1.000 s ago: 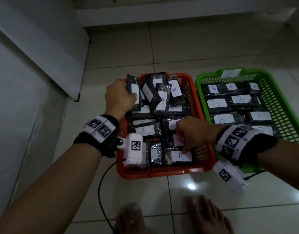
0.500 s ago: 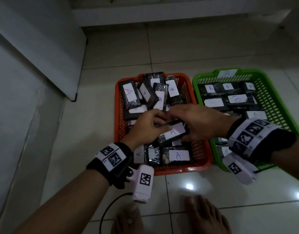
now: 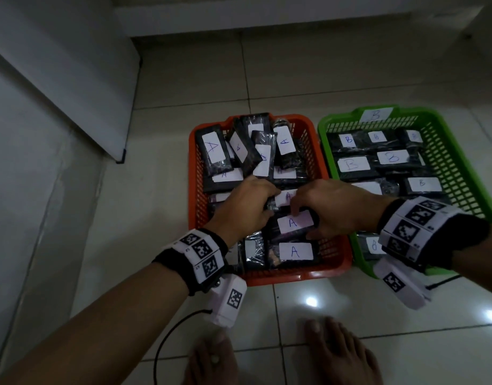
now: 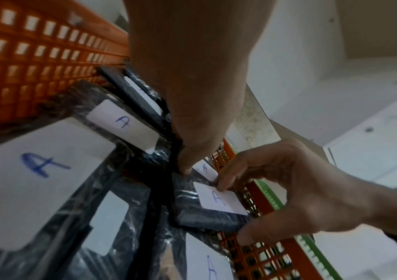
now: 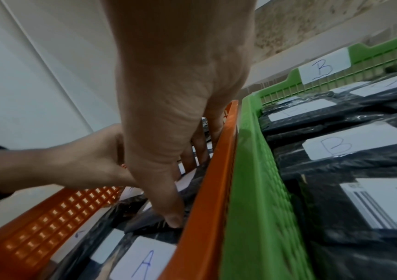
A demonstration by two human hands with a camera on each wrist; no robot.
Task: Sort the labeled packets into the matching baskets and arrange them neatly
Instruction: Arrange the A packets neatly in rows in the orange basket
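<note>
Bare feet (image 3: 342,357) are standing on the tiled floor (image 3: 294,76) nearest the camera, w/ a black cable (image 3: 167,340) trailing beside the left foot. Both wrists are wearing black bands w/ square code tags.

Just beyond, the orange basket (image 3: 294,276) is sitting on the floor, its right wall touching the green basket (image 3: 461,157). At the orange basket's near edge, a black packet w/ an "A" label (image 3: 294,251) is lying flat.

Directly behind it, both hands are meeting over the held A packet (image 3: 293,223), approx. mid-basket toward the right wall. The right hand (image 3: 339,209) is gripping it: thumb curled at the near edge, fingertips (image 4: 225,182) pressing on top by the label. The left hand (image 3: 245,209) is curling over the packet's left end, a fingertip touching its corner; how firmly it's holding, can't tell.

Farther back, more A packets (image 3: 214,151) are leaning and overlapping untidily against the far wall of the orange basket.

In the green basket, B packets (image 3: 389,158) are lying flat in rows, and a "B" tag (image 3: 376,115) is sitting on its far rim.
</note>
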